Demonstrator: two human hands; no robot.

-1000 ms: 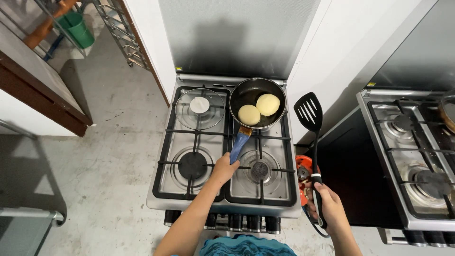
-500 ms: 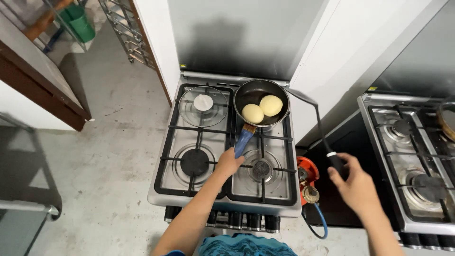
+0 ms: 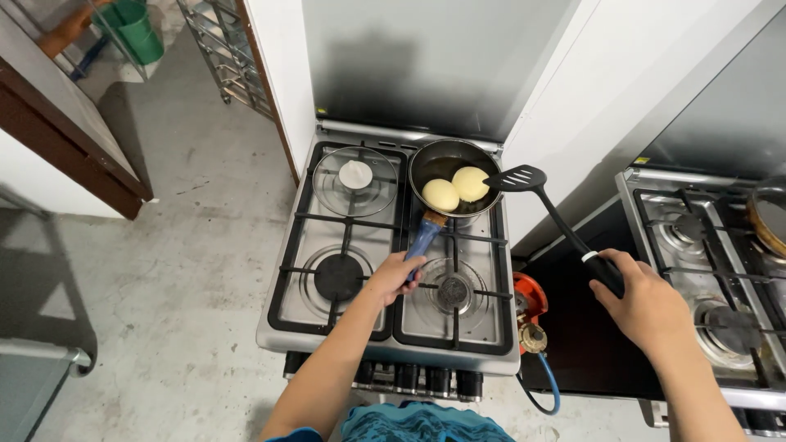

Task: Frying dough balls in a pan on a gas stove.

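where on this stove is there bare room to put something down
The front left burner is bare, bordered by the glass lid behind and the left hand to its right. The front right burner is partly free. The back is crowded: frying pan, two patties, and the spatula in the right hand.

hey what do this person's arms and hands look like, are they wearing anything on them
Both forearms are bare down to the hands: no sleeves, gloves or watch show on the left hand or the right hand, and no rings can be made out on the fingers. At the bottom edge, a bit of teal-blue patterned clothing shows between the arms, with a blue edge by the left elbow.
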